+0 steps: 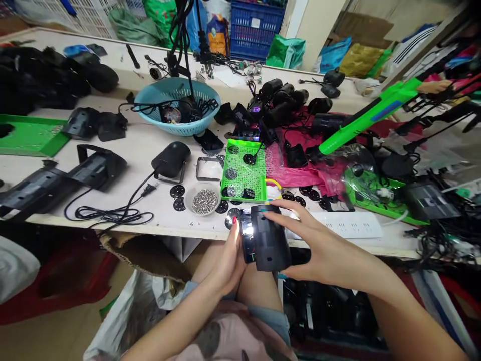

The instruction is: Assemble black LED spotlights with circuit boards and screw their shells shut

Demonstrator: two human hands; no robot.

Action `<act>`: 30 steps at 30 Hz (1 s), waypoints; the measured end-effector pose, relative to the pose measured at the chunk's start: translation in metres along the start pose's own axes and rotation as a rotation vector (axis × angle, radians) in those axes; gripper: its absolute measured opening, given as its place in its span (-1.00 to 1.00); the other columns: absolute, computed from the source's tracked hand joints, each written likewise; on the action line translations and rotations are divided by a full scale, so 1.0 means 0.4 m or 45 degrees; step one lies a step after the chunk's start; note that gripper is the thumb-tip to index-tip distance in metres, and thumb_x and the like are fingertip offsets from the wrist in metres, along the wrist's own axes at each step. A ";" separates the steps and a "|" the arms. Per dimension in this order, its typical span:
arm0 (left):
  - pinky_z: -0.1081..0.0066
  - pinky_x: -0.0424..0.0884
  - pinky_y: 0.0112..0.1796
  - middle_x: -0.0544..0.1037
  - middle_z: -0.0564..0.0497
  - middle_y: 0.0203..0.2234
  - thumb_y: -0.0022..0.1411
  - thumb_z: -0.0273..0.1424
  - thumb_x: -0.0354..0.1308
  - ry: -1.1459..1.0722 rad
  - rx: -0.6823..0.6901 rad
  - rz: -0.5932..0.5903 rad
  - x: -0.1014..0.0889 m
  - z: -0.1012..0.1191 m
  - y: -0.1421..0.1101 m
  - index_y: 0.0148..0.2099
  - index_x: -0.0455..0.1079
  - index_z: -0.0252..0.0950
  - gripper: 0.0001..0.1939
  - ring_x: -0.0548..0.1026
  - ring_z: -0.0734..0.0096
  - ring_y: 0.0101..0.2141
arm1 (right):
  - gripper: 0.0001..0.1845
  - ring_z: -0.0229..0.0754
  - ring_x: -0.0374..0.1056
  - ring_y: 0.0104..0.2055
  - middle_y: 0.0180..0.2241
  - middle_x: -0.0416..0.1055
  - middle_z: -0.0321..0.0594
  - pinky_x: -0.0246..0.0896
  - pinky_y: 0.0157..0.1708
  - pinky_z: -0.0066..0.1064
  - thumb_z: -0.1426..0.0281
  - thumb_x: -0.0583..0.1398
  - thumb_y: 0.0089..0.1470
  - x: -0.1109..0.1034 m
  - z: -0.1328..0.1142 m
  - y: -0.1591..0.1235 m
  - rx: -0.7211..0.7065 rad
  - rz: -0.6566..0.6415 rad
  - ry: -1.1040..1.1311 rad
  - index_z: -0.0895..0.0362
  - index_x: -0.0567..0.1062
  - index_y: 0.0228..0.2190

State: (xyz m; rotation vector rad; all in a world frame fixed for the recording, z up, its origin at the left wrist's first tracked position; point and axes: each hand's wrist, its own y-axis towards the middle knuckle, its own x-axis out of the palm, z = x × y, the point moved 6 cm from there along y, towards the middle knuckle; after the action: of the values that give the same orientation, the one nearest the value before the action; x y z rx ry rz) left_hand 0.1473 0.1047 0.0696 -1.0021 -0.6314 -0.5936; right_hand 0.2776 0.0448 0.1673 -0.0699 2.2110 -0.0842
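Observation:
A black cylindrical plastic housing (271, 245) is held between both hands, just in front of the table's near edge. My right hand (319, 240) spans it from the right, fingers on its upper end and thumb at its lower end. My left hand (232, 258) grips a shiny, reflective part (248, 235) at the housing's left side; most of its fingers are hidden behind. Whether the shiny part is joined to the housing I cannot tell. Beyond the hands lie a bowl of small metal screws or balls (205, 201) and a green perforated tray (244, 173) with black discs.
A blue basket (178, 105) with wired parts stands farther back. A black lamp-like unit (171, 159) with a coiled cord sits left. A white power strip (349, 224) lies near the right front edge. A bright green bar (372, 115) slants over the right side.

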 end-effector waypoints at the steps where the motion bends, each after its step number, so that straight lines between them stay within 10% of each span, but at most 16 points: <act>1: 0.07 0.18 0.27 0.46 -0.06 0.21 0.42 -0.01 -0.07 -0.006 0.025 -0.018 0.001 0.000 0.001 0.32 0.32 -0.17 -0.42 0.29 0.07 0.27 | 0.07 0.13 0.05 0.40 0.39 -0.05 -0.13 0.25 0.25 -0.03 0.38 0.43 -0.14 0.005 -0.003 0.004 -0.009 0.010 -0.009 -0.19 0.12 0.32; 9: 0.07 0.18 0.27 0.46 -0.08 0.21 0.42 -0.04 -0.03 -0.054 0.056 -0.066 -0.003 0.005 0.003 0.36 0.25 -0.16 -0.42 0.33 0.06 0.25 | 0.02 0.23 0.02 0.40 0.36 -0.02 -0.14 0.17 0.29 0.06 0.29 0.44 -0.11 -0.063 0.014 -0.011 0.048 0.177 -0.087 -0.19 0.16 0.31; 20: 0.09 0.32 0.17 0.59 -0.18 0.04 0.44 -0.09 -0.04 -0.042 -0.055 -0.026 -0.013 0.007 -0.006 0.32 0.29 -0.27 -0.45 0.50 0.05 0.09 | -0.20 0.25 0.05 0.35 0.26 0.08 0.09 0.01 0.34 0.08 0.26 0.37 -0.06 -0.067 0.396 0.000 0.568 0.467 -0.250 0.13 0.33 0.20; 30: 0.08 0.36 0.13 0.59 -0.17 0.04 0.44 -0.09 -0.06 -0.056 -0.066 0.016 -0.009 0.007 0.010 0.31 0.31 -0.26 -0.46 0.51 0.04 0.08 | -0.89 -0.08 0.40 -0.13 -0.25 0.51 -0.20 0.30 -0.11 -0.24 0.42 0.15 0.23 0.017 0.095 -0.008 0.184 0.466 0.037 0.07 0.50 -0.30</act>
State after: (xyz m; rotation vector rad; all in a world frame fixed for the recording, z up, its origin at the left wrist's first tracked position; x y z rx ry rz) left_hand 0.1470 0.1094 0.0659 -1.0690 -0.6507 -0.5807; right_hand 0.3040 0.0398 0.1393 0.4163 2.2039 -0.0410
